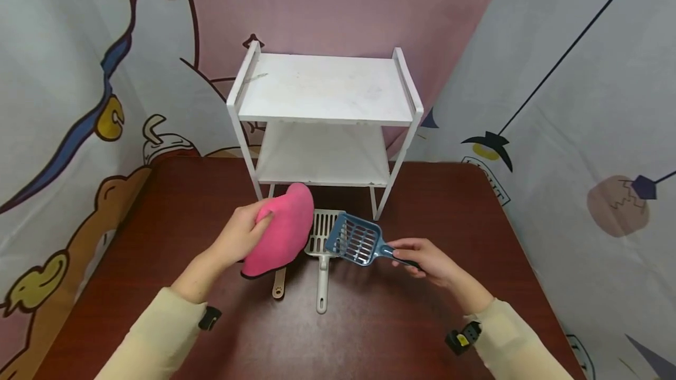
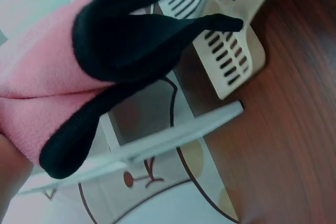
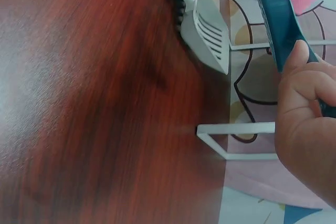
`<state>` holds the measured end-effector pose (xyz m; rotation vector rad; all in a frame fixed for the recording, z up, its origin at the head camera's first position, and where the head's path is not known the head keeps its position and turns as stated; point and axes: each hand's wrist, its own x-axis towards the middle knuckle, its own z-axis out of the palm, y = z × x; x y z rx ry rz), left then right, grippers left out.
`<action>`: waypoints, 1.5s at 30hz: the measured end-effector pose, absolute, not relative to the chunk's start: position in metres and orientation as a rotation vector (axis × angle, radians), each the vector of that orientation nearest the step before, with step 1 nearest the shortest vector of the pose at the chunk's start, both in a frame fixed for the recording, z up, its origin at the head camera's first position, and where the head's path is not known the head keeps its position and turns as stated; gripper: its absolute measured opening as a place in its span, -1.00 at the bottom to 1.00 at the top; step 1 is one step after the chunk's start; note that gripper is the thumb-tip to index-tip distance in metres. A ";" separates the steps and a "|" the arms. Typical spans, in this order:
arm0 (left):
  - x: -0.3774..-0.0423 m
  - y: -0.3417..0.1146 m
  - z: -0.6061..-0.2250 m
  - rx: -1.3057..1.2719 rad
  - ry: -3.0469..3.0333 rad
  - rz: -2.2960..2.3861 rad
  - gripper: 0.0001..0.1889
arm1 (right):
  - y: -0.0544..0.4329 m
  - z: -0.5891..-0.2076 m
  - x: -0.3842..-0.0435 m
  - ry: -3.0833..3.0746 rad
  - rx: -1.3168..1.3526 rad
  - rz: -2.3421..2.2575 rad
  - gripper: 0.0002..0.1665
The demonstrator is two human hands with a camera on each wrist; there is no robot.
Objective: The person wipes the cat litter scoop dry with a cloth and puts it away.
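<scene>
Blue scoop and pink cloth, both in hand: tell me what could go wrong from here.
1. The blue scoop, held by its handle in the right hand, overlaps the white scoop in the head view; lowering it there could knock that one askew.
2. The pink cloth, gripped by the left hand, hides much of the beige scoop in the head view; if lowered there, its edge might catch and drag that scoop.

A white two-level shelf (image 1: 327, 90) stands on your shiny brown surface (image 1: 391, 321). Closer to you lie a pale gray litter scoop (image 1: 323, 263) and a beige litter scoop (image 1: 279, 284).
</scene>
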<state>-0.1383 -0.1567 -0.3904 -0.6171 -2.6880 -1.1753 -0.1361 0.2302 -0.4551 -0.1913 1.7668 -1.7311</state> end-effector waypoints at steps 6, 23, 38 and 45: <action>-0.142 -0.130 -0.392 -0.762 -2.674 -1.159 -0.71 | 0.216 -0.452 -0.137 1.767 -0.241 -1.717 -0.69; -0.138 -0.071 -0.422 -1.032 -2.784 -1.350 -0.67 | 0.195 -0.454 -0.134 1.749 -0.254 -1.702 -0.54; -0.137 -0.069 -0.426 -1.281 -2.923 -0.888 -0.87 | 0.198 -0.453 -0.132 1.659 -0.258 -1.755 -0.60; -0.138 -0.096 -0.426 -1.127 -2.871 -0.804 -0.86 | 0.208 -0.451 -0.135 1.691 -0.279 -1.750 -0.62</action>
